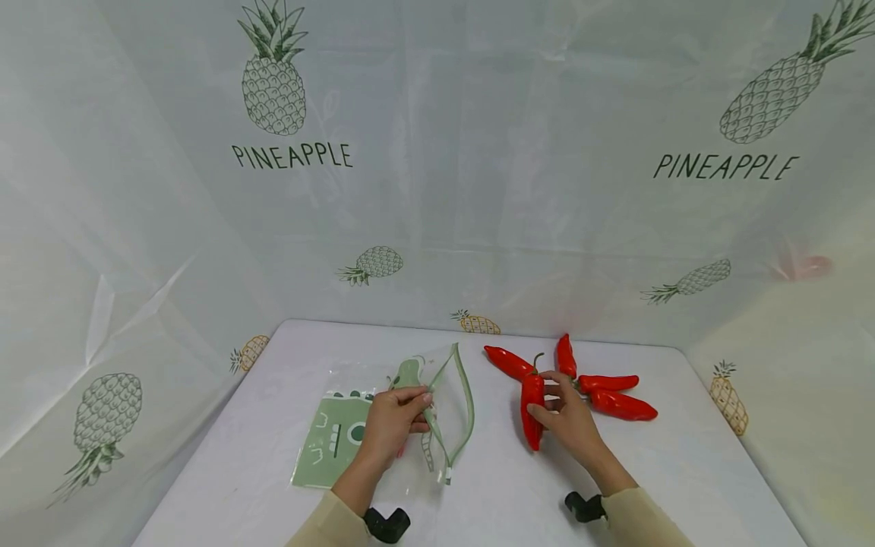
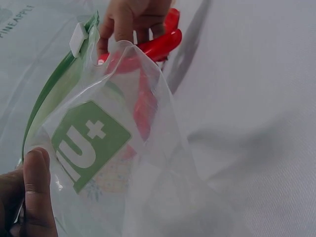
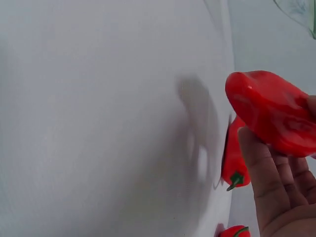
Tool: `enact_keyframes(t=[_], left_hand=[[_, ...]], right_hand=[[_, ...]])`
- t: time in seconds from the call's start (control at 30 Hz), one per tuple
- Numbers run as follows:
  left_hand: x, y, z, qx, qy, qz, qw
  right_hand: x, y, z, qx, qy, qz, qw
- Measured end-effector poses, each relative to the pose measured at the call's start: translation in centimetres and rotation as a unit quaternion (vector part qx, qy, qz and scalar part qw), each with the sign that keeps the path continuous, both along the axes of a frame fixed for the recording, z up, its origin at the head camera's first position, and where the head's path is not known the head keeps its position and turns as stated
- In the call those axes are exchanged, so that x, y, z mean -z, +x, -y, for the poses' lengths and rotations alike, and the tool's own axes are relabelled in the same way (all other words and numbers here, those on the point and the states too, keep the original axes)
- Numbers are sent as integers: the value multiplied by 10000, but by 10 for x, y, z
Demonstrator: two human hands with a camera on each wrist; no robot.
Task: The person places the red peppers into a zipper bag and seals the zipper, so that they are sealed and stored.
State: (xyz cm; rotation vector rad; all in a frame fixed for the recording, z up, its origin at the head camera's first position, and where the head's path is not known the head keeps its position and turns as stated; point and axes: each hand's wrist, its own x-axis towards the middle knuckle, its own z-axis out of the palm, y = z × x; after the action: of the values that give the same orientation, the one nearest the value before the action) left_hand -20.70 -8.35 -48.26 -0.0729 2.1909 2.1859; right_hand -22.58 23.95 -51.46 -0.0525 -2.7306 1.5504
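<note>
Left of the left hand (image 1: 396,422), here's the printed face of the clear bag (image 1: 314,448), green with cartoon teeth. That hand pinches the bag's green rim (image 1: 470,403) between thumb and fingers, the mouth gaping toward the right hand (image 1: 570,418), a white slider (image 2: 78,39) on it. What's inside, I can't tell! A green label (image 2: 91,140) shows "IU+", perhaps cut short. High beyond this hand, the backdrop (image 1: 478,190) reads PINEAPPLE. Across we go: the right hand grips a red pepper (image 1: 532,410), lifted off the table (image 1: 499,494), right of the bag's mouth. A second pepper (image 1: 507,362) lies beyond it; three more peppers (image 1: 623,406) rest beyond and right of that hand. Up past them, PINEAPPLE again.
</note>
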Motion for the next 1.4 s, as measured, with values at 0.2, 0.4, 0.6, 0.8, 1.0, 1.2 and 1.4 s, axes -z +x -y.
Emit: enact_keyframes(t=[0.2,0.4,0.6,0.8,1.0,1.2,1.4], left_hand=[[0,1,0,14,-38,-45,10000],[0,2,0,14,-64,-51,10000],[2,0,-1,45,3,-56,10000],[4,-1,-1,40,63,-65,10000],[3,-1,-2,65,47,-74,9999],[4,-2,-3,93,40,-69,9999],[4,-1,-5,88,64,-45,9999]], right_hand=[[-1,3,4,33,-467,-151,9988],[-3,5,8,-21,-791,-317,9964],[-6,8,16,-40,-874,-365,9955],[-11,10,23,-105,-1028,-458,9936],[-17,14,33,-105,-1084,-430,9931],[-25,16,43,-171,-1213,-388,9917],[-32,19,55,-267,-1323,-455,9898]])
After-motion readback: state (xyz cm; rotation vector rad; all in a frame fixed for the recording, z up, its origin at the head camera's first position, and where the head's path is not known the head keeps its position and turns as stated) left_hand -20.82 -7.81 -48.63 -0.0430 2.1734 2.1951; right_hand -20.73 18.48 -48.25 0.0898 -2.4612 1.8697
